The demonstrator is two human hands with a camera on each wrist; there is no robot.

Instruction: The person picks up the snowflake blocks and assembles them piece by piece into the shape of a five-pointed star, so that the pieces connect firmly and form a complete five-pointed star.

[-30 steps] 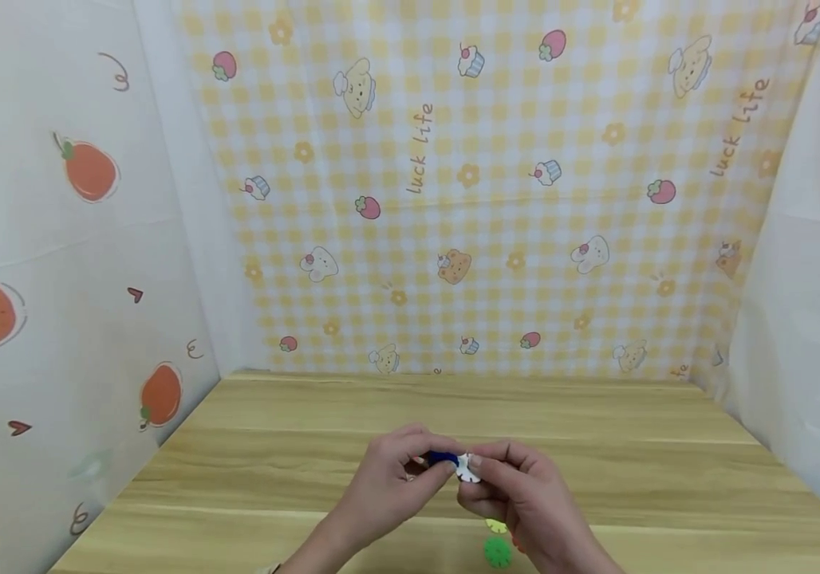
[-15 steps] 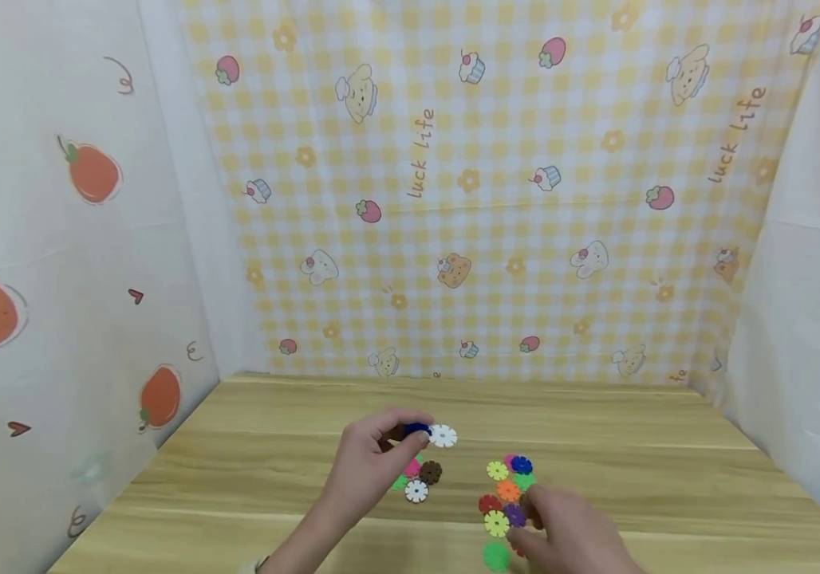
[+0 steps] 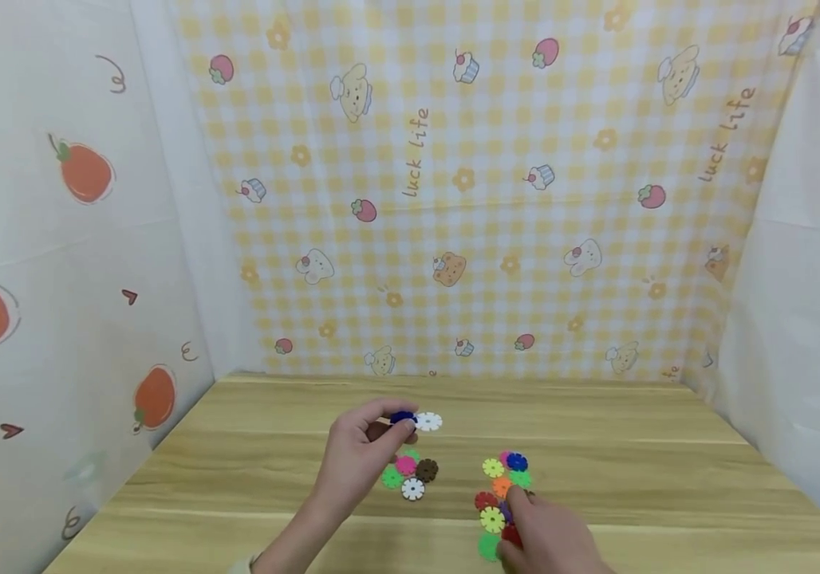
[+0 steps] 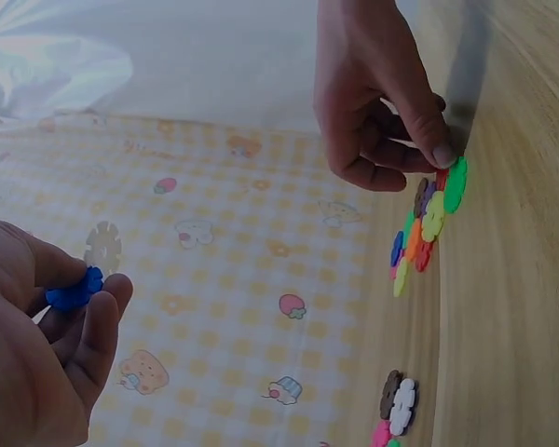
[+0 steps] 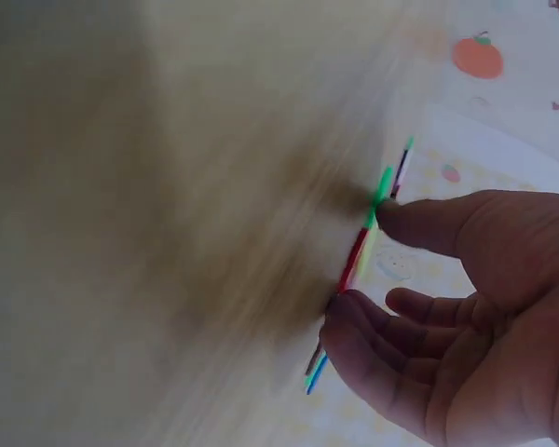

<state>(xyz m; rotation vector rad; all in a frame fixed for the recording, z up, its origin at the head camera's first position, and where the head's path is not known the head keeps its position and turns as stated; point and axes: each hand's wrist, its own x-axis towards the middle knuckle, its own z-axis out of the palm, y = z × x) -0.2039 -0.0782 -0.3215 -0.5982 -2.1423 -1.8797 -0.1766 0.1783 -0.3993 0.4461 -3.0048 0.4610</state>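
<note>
My left hand [image 3: 356,450] pinches a dark blue notched plastic disc [image 3: 403,417] between thumb and fingers, above the table. A white notched disc [image 3: 429,421] is attached to its right edge. My right hand [image 3: 553,530] is low over the right-hand group of discs, covering part of it. In the right wrist view its thumb touches the edge of a green disc [image 5: 380,196], while the index finger sits apart, near a red disc [image 5: 352,261]. A yellow disc [image 3: 492,519] and an orange disc [image 3: 502,486] lie beside that hand.
Left of the middle lies a smaller group with a pink disc [image 3: 406,465], a brown disc [image 3: 427,470] and a white disc [image 3: 413,489]. The wooden table [image 3: 273,494] meets a patterned cloth [image 3: 496,303] at the back, with cloth walls on both sides.
My hands have parted from the joined blue and white discs. The left hand carries them left and up; the right has moved down to the right-hand group, latterly nearer the green disc.
</note>
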